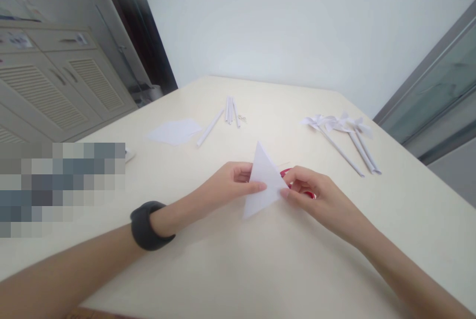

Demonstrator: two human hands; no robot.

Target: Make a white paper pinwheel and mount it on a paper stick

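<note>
Head view: paper pinwheels (340, 133), rolled sticks (230, 110) and a flat sheet (174, 131) are seen on the table (260, 269). A folded paper triangle (263, 180) is pinched between left hand (226, 183) and right hand (316, 195), above red scissors (308, 193).

No text, label, brand, number or sign can be read anywhere in view.

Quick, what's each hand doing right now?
Left hand: closed, pinching the folded paper triangle.
Right hand: closed, pinching the same paper triangle's other edge.
</note>
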